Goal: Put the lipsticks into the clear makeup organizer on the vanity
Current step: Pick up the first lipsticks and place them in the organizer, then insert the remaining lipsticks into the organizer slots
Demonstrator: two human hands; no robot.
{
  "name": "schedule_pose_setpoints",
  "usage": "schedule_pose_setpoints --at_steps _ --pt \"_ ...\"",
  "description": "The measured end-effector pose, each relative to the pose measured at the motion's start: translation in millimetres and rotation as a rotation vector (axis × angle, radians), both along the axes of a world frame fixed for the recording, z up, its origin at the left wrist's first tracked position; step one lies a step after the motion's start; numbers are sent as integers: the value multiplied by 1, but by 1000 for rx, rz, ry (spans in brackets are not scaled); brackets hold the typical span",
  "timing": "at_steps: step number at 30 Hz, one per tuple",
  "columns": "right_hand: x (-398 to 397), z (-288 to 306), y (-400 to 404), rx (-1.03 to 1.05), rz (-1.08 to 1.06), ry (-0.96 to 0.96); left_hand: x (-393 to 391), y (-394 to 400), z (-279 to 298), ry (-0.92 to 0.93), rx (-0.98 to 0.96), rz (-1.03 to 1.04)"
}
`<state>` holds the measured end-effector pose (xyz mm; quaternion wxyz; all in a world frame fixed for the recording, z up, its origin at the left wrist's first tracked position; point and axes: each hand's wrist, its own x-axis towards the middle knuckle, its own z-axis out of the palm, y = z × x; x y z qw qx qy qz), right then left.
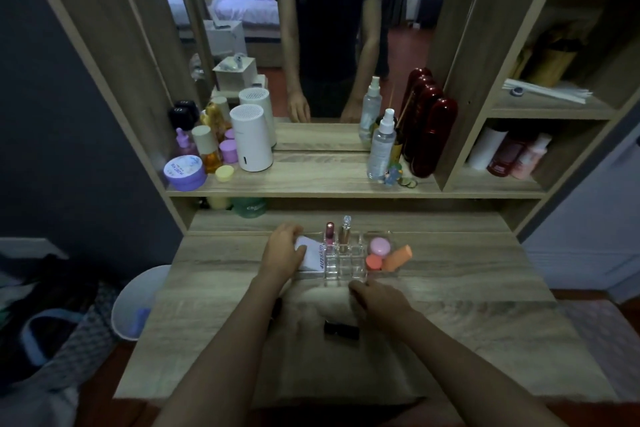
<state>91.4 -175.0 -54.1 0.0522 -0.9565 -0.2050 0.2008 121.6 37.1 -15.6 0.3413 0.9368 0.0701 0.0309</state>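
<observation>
The clear makeup organizer stands near the back of the vanity top. Two lipsticks stand upright in its rear slots: a pink one and a gold one with a clear cap. My left hand rests on the organizer's left end, over a white box in it. My right hand is just in front of the organizer, fingers curled on the tabletop; whether it holds anything is hidden. A dark lipstick lies on its side below that hand. Another dark stick shows by my left forearm.
Pink and orange sponges fill the organizer's right compartment. The shelf behind holds jars, a white cylinder, a spray bottle and a dark red case before a mirror. A white bin stands left of the vanity.
</observation>
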Motion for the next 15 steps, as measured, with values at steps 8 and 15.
schedule_pose_setpoints --at_steps 8,15 --pt "0 -1 4 102 -115 33 -12 4 -6 11 -8 18" --pt "-3 11 -8 172 -89 69 -15 2 -5 18 -15 10"
